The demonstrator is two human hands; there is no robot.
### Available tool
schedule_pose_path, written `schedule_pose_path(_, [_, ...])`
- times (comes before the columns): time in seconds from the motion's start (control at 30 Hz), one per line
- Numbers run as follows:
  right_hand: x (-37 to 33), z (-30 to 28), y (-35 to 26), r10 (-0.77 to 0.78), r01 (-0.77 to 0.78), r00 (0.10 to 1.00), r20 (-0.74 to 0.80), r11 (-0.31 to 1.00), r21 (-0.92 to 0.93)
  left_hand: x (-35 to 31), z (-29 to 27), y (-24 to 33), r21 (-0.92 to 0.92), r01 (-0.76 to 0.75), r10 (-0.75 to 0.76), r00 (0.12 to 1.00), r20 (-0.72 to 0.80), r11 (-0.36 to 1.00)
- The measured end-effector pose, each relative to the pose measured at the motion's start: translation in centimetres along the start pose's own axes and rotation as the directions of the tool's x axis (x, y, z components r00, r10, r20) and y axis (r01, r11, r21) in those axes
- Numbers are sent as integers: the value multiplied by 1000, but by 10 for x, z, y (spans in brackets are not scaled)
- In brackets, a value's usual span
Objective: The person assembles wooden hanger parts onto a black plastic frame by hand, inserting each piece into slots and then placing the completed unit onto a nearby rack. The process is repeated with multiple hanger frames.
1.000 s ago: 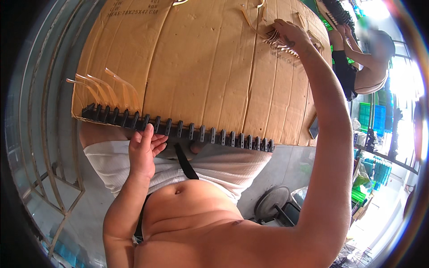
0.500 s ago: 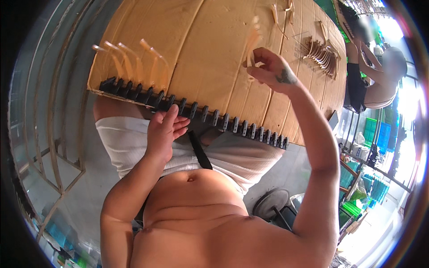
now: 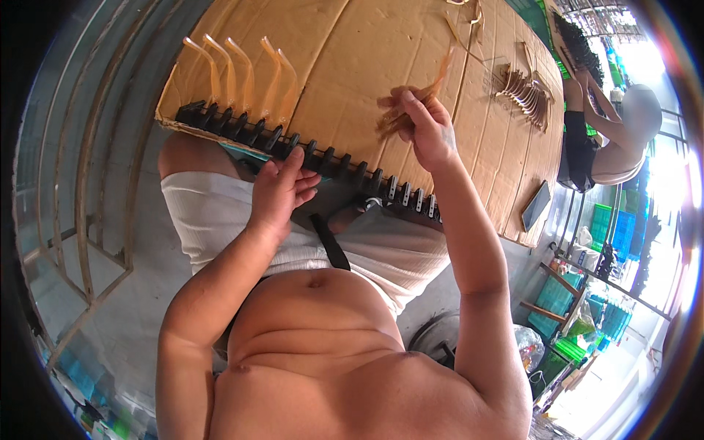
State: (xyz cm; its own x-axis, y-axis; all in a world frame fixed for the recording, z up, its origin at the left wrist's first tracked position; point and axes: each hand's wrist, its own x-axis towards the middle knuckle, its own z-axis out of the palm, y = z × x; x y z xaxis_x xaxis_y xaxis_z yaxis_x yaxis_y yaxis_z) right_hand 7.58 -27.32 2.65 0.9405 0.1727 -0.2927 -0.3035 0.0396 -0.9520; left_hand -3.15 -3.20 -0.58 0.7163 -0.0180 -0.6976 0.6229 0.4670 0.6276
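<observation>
A black rack (image 3: 361, 173) with a row of clips runs along the near edge of a cardboard-covered table. Several translucent amber eyeglass temples (image 3: 248, 81) stand in its left-end clips, curved tips up. My left hand (image 3: 282, 187) is at the rack's near side, its thumb against a clip and its other fingers loosely bent and apart, with nothing seen in them. Above the cardboard, right of the standing temples, my right hand (image 3: 422, 125) is closed on another amber temple (image 3: 445, 67), which sticks up past the fingers. Motion blurs those fingertips.
Fanned temples (image 3: 524, 99) lie on the cardboard (image 3: 352, 81) at the right, with a few loose ones at the far edge. A dark flat piece (image 3: 537, 205) rests near the right corner. Beyond sits another person (image 3: 620, 139). Metal bars (image 3: 110, 147) stand at the left.
My right hand has shifted slightly left and turned, so the temple in it now leans right. My left hand stays at the rack. The whole view has moved a little.
</observation>
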Motion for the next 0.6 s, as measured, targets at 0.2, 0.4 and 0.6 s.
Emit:
schedule_pose_path(0.2, [0, 13, 19, -294, 301, 952, 89, 831, -468, -2, 7, -4, -18, -53, 53, 999, 9, 998])
schedule_pose_path(0.4, [11, 51, 11, -229, 185, 972, -53, 886, -425, -4, 9, -7, -10, -101, 101, 995, -21, 995])
schedule_pose_path(0.6, [11, 65, 19, -321, 200, 943, -82, 749, -631, -3, 0, -3, -24, -127, 126, 991, -32, 992])
